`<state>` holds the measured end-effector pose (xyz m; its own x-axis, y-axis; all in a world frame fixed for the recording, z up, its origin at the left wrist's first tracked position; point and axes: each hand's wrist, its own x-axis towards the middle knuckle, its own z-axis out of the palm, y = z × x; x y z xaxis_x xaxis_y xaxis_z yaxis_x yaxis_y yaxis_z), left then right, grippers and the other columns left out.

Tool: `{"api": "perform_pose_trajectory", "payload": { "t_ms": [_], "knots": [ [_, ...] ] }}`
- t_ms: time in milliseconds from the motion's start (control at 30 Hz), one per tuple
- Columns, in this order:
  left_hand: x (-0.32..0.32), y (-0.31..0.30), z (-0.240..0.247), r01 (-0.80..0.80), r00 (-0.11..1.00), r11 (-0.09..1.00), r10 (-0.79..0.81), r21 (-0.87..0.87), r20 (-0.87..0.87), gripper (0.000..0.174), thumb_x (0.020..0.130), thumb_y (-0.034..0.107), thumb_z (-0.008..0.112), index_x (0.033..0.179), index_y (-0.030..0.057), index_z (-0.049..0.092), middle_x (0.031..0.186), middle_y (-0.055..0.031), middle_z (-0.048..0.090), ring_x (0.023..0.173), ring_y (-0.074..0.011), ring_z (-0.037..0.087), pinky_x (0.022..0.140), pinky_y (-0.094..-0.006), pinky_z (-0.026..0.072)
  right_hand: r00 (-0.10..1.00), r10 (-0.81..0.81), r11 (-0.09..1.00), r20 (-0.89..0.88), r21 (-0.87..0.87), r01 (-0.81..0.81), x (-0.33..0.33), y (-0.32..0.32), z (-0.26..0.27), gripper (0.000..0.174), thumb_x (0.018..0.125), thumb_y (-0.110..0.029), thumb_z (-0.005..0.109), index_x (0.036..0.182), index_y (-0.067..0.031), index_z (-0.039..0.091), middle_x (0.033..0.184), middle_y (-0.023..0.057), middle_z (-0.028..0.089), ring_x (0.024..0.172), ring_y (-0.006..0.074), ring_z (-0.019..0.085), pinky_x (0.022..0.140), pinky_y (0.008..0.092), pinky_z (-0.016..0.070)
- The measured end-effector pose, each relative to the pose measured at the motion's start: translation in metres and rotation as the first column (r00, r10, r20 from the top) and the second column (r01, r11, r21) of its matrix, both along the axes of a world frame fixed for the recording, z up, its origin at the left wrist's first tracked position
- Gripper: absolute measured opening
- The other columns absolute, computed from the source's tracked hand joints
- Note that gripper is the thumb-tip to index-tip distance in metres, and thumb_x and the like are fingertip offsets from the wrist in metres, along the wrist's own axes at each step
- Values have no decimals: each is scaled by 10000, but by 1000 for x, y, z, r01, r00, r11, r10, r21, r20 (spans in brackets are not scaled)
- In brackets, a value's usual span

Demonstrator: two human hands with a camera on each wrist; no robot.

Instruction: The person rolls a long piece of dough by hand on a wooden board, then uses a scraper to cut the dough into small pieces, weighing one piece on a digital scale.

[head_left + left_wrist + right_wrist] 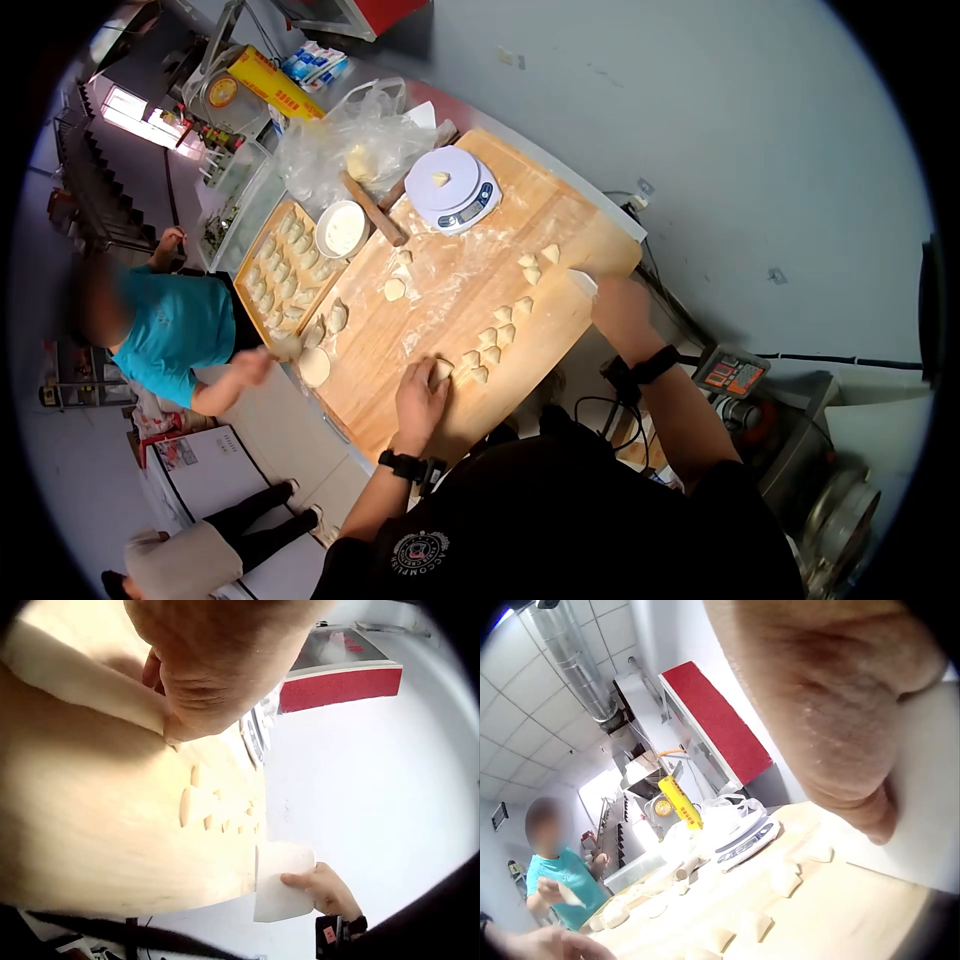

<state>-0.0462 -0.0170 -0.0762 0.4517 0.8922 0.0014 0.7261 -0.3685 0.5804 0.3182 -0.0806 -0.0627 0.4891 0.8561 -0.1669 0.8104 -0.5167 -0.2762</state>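
My left hand rests low on the wooden board and holds the end of a dough rope, thumb and fingers on either side of it. A cut end of the dough pokes out past the fingertips. Off to the right, my right hand grips a white dough scraper at the board's edge, its thumb flat on the blade. Between the hands lie several cut dough pieces in rows, with a few more farther back. Most of the rope is hidden in the head view.
A kitchen scale bearing a dough lump stands at the board's back. Nearby are a rolling pin, a white bowl and a tray of dumplings. A person in a teal shirt works at the left, near a round wrapper.
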Motion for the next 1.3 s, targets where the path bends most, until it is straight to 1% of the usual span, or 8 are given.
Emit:
{"api": "perform_pose_trajectory", "payload": {
  "t_ms": [333,500,733,967,1033,1133,1200,1300],
  "knots": [
    [87,164,42,200,973,935,-226,292,56,281,881,114,666,1151,33,674,1211,-202,646,1088,-403,631,945,-439,522,1000,-26,997,4,-68,26,5,6,-5,133,811,-117,657,887,-71,756,860,161,736,820,340,732,705,450,577],
    [152,245,20,336,939,812,-327,477,-105,388,851,13,586,1232,56,647,1394,-211,569,1246,-406,558,1063,-447,461,1000,-27,998,3,-52,27,2,7,4,123,802,-108,667,878,-66,754,842,157,731,797,337,728,692,444,576],
    [190,271,3,541,793,785,-358,300,-493,432,802,8,612,1227,76,645,1357,-145,591,1262,-350,545,1052,-420,465,999,-50,999,22,22,49,-6,5,6,92,787,-98,694,854,-59,745,826,159,724,778,345,722,685,444,577],
    [108,211,20,323,946,871,-286,370,-152,150,888,149,632,977,55,709,1028,-154,694,949,-352,665,835,-440,540,999,-13,1000,45,21,12,-5,5,9,102,814,-135,645,838,-64,713,790,169,708,759,365,711,695,462,570],
    [64,180,11,194,980,921,-201,336,-16,172,928,159,615,1019,45,708,1014,-184,694,926,-388,661,817,-456,533,1000,-21,1000,22,-14,21,-5,6,17,101,813,-123,657,849,-50,718,829,180,718,793,367,717,709,453,573],
    [19,98,30,23,998,1000,-23,-13,-59,230,950,188,615,1093,32,704,1017,-204,698,963,-380,674,849,-430,533,999,-26,1000,22,-8,26,-3,5,6,112,820,-124,651,856,-40,716,852,188,722,821,370,719,721,448,575],
    [0,45,27,-98,984,960,132,-261,116,323,915,220,705,1167,20,679,1082,-205,695,995,-350,682,909,-412,534,999,-12,999,35,-37,13,-8,6,6,121,824,-125,640,866,-36,711,853,189,721,829,373,717,728,451,574],
    [-23,1,-11,-39,997,992,47,-123,59,390,865,184,750,1208,24,656,1149,-191,665,1047,-351,650,930,-407,528,993,57,997,101,-57,-51,-14,5,11,135,827,-118,629,895,-24,699,845,188,716,827,379,709,731,466,567]
  ]
}}
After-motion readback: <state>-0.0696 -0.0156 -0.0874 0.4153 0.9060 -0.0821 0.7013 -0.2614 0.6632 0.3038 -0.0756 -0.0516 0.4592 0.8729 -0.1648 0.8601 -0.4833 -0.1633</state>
